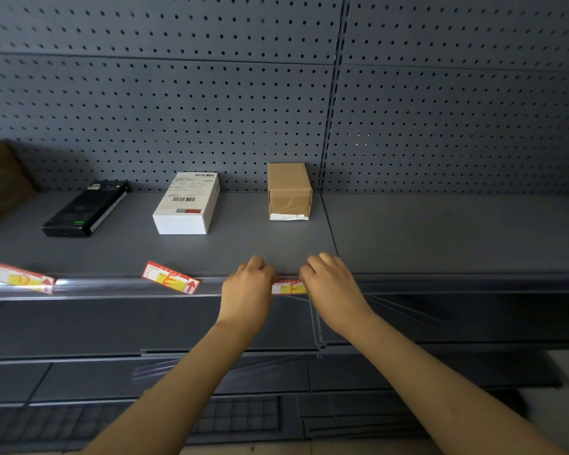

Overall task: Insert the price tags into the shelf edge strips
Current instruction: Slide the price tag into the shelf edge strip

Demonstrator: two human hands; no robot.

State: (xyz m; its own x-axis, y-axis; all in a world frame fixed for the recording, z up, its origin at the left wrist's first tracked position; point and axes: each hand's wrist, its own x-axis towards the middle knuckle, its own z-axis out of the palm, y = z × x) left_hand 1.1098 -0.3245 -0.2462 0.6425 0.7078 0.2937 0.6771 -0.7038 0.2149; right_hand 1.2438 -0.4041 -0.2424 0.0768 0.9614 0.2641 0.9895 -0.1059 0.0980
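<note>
A red, white and yellow price tag (288, 287) marked F sits in the clear edge strip (119, 285) of the grey shelf, below the brown box. My left hand (247, 287) pinches its left end and my right hand (329, 284) pinches its right end; both ends are hidden by my fingers. A second tag (171, 277) marked E lies tilted across the strip further left. A third tag (22, 278) lies tilted at the far left, half in the strip.
On the grey shelf (440, 231) stand a black flat box (84, 210), a white box with barcodes (188, 203) and a small brown carton (289, 191). A perforated back panel rises behind. Lower shelves with clear strips lie below my arms.
</note>
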